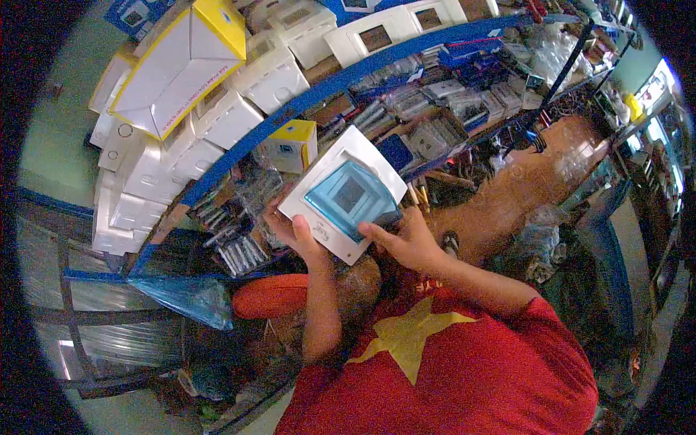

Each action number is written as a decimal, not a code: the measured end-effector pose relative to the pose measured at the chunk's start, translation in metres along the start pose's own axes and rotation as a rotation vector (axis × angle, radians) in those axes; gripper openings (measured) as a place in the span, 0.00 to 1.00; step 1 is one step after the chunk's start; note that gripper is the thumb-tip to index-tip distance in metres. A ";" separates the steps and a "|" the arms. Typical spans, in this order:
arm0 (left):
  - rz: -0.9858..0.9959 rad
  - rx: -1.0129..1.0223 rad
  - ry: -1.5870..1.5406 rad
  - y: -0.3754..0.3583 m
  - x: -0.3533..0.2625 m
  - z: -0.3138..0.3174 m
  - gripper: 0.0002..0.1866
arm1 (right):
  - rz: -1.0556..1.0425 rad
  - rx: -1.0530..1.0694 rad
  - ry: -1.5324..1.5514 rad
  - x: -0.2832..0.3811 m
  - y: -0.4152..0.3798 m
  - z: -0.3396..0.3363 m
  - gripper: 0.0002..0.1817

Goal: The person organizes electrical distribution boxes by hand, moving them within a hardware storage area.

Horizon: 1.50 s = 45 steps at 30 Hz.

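A white rectangular panel box [390,176] with a translucent blue cover [349,194] is held up in front of my chest, tilted. My left hand [299,235] grips its lower left edge, the thumb on the white face and the other fingers behind it. At the lower right edge is my right hand [406,238], its thumb on the blue cover's lower corner and its other fingers partly hidden behind the box. A yellow and white carton [291,147] stands on the shelf just behind the box.
White boxes [272,85] and a large yellow-edged carton [177,69] line the top of the blue-edged shelf [304,94]. Packaged parts [435,138] fill the level below. A red round object [270,296] is at lower left, beside clear plastic [190,299].
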<state>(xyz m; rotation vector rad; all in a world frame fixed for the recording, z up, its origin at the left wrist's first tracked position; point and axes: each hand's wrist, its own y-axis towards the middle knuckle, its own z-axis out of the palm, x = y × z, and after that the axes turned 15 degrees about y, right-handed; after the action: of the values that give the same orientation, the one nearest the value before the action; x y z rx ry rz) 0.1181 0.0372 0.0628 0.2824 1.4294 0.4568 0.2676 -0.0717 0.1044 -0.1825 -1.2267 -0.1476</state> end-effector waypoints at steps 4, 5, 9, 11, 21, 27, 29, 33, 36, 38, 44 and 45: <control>0.022 -0.028 -0.002 -0.002 0.007 0.000 0.36 | 0.126 0.026 0.011 0.003 0.001 -0.001 0.15; 0.029 -0.041 0.003 -0.004 0.008 0.001 0.36 | 0.138 0.026 0.018 0.000 0.001 -0.001 0.15; 0.009 -0.047 0.100 0.000 0.016 -0.005 0.35 | 0.175 -0.009 0.101 -0.007 -0.001 0.002 0.17; 0.003 -0.035 0.063 0.000 0.010 0.000 0.34 | 0.199 0.002 0.110 -0.004 0.002 0.001 0.17; -0.089 0.009 0.010 0.014 0.016 -0.008 0.29 | 0.431 0.254 0.311 0.012 0.037 -0.022 0.19; -0.089 0.059 0.018 0.012 0.026 -0.012 0.28 | 0.266 0.451 -0.025 0.028 0.051 -0.043 0.13; -0.087 0.061 0.035 0.010 0.017 -0.009 0.28 | 0.262 0.442 -0.014 0.016 0.050 -0.043 0.13; -0.144 0.042 -0.028 0.005 0.033 -0.016 0.28 | 0.246 0.394 -0.061 0.028 0.043 -0.036 0.14; -0.195 0.047 -0.017 0.001 0.043 -0.020 0.28 | 0.208 0.331 0.020 0.015 0.039 -0.036 0.15; -0.159 0.069 0.027 0.003 0.030 -0.016 0.28 | 0.202 0.311 0.049 0.002 0.039 -0.038 0.16; -0.265 0.049 -0.160 0.003 0.050 -0.022 0.28 | 0.264 0.325 0.057 0.014 0.036 -0.032 0.16; -0.279 0.049 -0.193 0.003 0.045 -0.019 0.28 | 0.242 0.334 0.073 0.015 0.036 -0.032 0.16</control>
<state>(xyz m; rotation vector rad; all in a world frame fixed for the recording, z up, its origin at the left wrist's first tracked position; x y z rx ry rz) 0.1022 0.0597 0.0220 0.1581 1.2686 0.1618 0.3097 -0.0439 0.1054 -0.0325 -1.1287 0.2578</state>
